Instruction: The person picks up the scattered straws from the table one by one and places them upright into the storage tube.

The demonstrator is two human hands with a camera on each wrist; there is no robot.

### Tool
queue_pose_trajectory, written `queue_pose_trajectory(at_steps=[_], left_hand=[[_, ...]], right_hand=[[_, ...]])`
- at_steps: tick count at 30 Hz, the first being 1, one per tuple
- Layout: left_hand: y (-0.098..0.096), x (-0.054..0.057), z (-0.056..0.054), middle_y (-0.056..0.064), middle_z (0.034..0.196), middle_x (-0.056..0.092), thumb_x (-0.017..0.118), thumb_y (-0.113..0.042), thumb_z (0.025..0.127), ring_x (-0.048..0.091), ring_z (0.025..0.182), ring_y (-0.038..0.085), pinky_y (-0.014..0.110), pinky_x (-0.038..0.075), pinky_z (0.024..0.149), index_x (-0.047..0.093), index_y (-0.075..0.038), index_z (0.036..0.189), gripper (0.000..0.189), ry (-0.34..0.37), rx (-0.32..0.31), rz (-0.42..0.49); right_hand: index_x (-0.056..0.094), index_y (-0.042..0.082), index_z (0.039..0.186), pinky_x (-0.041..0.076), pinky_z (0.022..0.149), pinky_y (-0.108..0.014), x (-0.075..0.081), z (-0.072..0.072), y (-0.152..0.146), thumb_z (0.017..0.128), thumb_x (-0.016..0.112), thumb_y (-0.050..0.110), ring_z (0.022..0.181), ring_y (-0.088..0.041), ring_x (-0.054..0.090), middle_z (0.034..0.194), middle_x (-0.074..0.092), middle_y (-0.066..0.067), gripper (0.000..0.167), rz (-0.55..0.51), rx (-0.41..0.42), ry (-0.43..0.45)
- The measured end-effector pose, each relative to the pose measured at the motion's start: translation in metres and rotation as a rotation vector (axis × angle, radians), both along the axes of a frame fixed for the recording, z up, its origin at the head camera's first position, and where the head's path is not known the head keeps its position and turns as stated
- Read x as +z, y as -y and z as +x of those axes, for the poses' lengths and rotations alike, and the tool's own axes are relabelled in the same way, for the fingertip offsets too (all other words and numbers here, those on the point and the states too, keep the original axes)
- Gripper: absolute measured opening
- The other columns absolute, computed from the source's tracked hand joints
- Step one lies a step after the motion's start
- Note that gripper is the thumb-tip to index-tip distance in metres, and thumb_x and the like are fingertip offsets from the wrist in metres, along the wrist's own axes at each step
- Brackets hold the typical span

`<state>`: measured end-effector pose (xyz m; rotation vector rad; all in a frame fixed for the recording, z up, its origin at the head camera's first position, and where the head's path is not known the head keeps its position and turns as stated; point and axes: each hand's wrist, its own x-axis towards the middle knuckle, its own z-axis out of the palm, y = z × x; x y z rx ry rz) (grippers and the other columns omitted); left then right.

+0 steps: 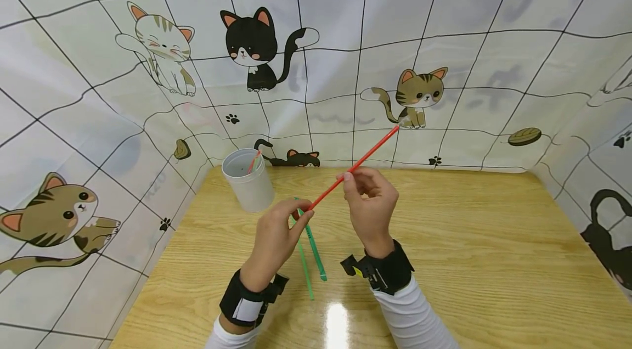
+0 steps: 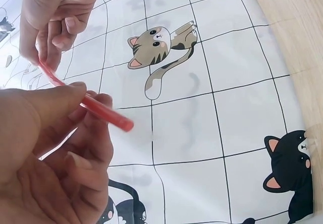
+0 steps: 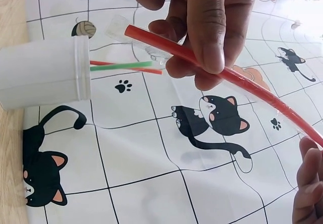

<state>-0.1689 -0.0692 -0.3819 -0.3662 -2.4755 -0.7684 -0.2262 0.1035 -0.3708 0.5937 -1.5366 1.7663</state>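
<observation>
White fabric sheet [image 1: 336,14] hung behind and to both sides, printed with a black grid, cartoon cats, paw prints and a broken orange heart; folds make the lines wavy. Light wood-grain surface [image 1: 474,239] below it, with a bright glare patch toward you.

You have a long red straw [image 1: 375,150] in a thin, clear wrapper, held up in the air over the surface with both hands. It slants, low end to the left, high end to the right. In the right wrist view the clear wrapper runs past the lower red tip.

Your left hand [image 1: 276,234]: grip clamped on the straw near its lower end, thumb against fingers. Your right hand [image 1: 372,201]: grip pinched on the straw farther up, thumb and fingertips together, with a good length of straw sticking out beyond.

Below your left hand, two straws lie on the surface, side by side: a thin light-green straw [image 1: 305,272] and a thicker dark-green straw [image 1: 315,253]. Upper ends partly hidden by your fingers.

Back left, a white plastic cup [image 1: 254,192] stands upright, a red and a green straw leaning inside. Black wristband [image 1: 395,269] on your right wrist, another on your left; white sleeves.
</observation>
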Motion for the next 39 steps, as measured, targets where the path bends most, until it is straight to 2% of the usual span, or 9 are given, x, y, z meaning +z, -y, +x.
queue_pose_trajectory(at_steps=[3,8,11,14,18,20,25,28,39], left_hand=[[0.001,0.001,0.0,-0.002,0.085,0.072,0.076,-0.018,0.09,0.06,0.069,0.011,0.018,0.036,0.054,0.076,-0.014,0.103,0.014,-0.025,0.003,0.006],[0.004,0.003,0.001,0.0,0.084,0.072,0.076,-0.016,0.089,0.058,0.066,0.01,0.018,0.033,0.053,0.076,-0.012,0.102,0.014,-0.063,0.011,0.023],[0.005,0.004,0.001,0.002,0.083,0.072,0.077,-0.016,0.088,0.055,0.064,0.01,0.018,0.03,0.051,0.076,-0.011,0.101,0.014,-0.087,0.017,0.034],[0.008,0.005,0.0,0.002,0.084,0.072,0.076,-0.015,0.088,0.052,0.064,0.01,0.018,0.029,0.052,0.076,-0.01,0.101,0.014,-0.11,0.02,0.038],[0.013,0.006,-0.002,0.002,0.083,0.072,0.076,-0.014,0.089,0.046,0.062,0.009,0.018,0.028,0.052,0.076,-0.01,0.102,0.013,-0.132,0.026,0.041],[0.015,0.006,-0.003,0.003,0.082,0.071,0.077,-0.014,0.088,0.044,0.06,0.01,0.018,0.026,0.051,0.076,-0.01,0.102,0.014,-0.141,0.033,0.047],[0.021,0.011,-0.005,0.006,0.08,0.071,0.077,-0.013,0.088,0.047,0.058,0.014,0.019,0.03,0.051,0.076,-0.009,0.105,0.018,-0.163,0.064,0.079],[0.025,0.017,-0.007,0.007,0.077,0.068,0.076,-0.011,0.089,0.05,0.059,0.014,0.019,0.034,0.052,0.075,-0.007,0.106,0.017,-0.195,0.087,0.102],[0.04,0.039,-0.019,0.01,0.077,0.067,0.074,-0.011,0.091,0.05,0.059,0.018,0.023,0.039,0.054,0.075,-0.005,0.103,0.013,-0.27,0.144,0.127]], right_hand=[[0.068,-0.01,0.09,0.045,0.052,-0.019,0.001,0.001,-0.001,0.088,0.063,-0.006,0.053,-0.003,0.055,0.077,0.073,-0.022,0.006,-0.008,0.01,0.0],[0.067,-0.011,0.089,0.044,0.051,-0.02,0.002,0.004,-0.002,0.088,0.063,-0.007,0.053,-0.007,0.056,0.084,0.077,0.011,0.005,-0.023,0.043,-0.012],[0.066,-0.011,0.089,0.044,0.05,-0.02,0.004,0.005,-0.001,0.088,0.063,-0.007,0.052,-0.01,0.056,0.088,0.074,0.02,0.005,-0.035,0.068,-0.023],[0.066,-0.011,0.088,0.045,0.051,-0.02,0.005,0.006,0.0,0.088,0.064,-0.006,0.052,-0.009,0.056,0.086,0.074,0.018,0.006,-0.041,0.08,-0.039],[0.067,-0.011,0.089,0.045,0.051,-0.02,0.006,0.008,0.003,0.086,0.064,-0.008,0.054,-0.005,0.056,0.079,0.077,0.001,0.005,-0.042,0.089,-0.062],[0.067,-0.011,0.089,0.045,0.052,-0.02,0.008,0.01,0.005,0.085,0.065,-0.009,0.054,-0.004,0.056,0.078,0.076,-0.001,0.005,-0.045,0.096,-0.072],[0.068,-0.011,0.09,0.048,0.056,-0.019,0.013,0.013,0.011,0.085,0.067,-0.005,0.056,-0.004,0.058,0.071,0.072,-0.009,0.008,-0.027,0.098,-0.11],[0.07,-0.01,0.089,0.05,0.058,-0.019,0.019,0.014,0.012,0.085,0.069,-0.001,0.059,-0.004,0.061,0.07,0.068,-0.02,0.009,0.007,0.091,-0.126],[0.076,-0.006,0.094,0.05,0.057,-0.021,0.05,0.016,0.023,0.087,0.069,0.003,0.062,-0.017,0.063,0.082,0.075,-0.019,0.013,0.185,0.047,-0.247]])
